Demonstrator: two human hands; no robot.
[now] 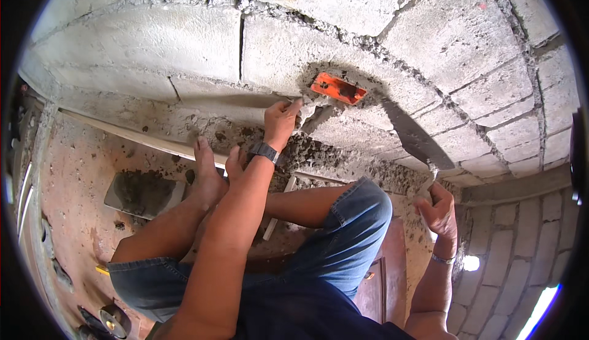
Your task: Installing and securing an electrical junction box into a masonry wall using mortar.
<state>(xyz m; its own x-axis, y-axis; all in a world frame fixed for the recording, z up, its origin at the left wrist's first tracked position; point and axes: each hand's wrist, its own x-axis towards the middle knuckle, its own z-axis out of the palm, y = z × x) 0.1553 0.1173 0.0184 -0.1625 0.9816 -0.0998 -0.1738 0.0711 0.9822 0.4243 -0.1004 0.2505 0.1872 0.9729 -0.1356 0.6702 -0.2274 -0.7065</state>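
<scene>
An orange electrical box (338, 88) is set in the block wall (288, 51), with wet grey mortar around it and some smeared inside. Just below and left of the box, my left hand (282, 121) is closed against the wall beside a pale, ragged-edged patch. What its fingers pinch, if anything, is hidden. My right hand (438, 210) grips a trowel (417, 132) by its handle. The long grey blade points up and left along the wall, its tip to the right of the box and a mortar smear near the handle.
A mortar-covered board (177, 200) lies on the floor by my bare feet (211, 177). Mortar crumbs (325, 153) litter the wall's base. A long wooden strip (132, 130) runs along the left. At the lower left sits a round metal-centred object (112, 323); a reddish-brown panel (396, 272) lies right of my knee.
</scene>
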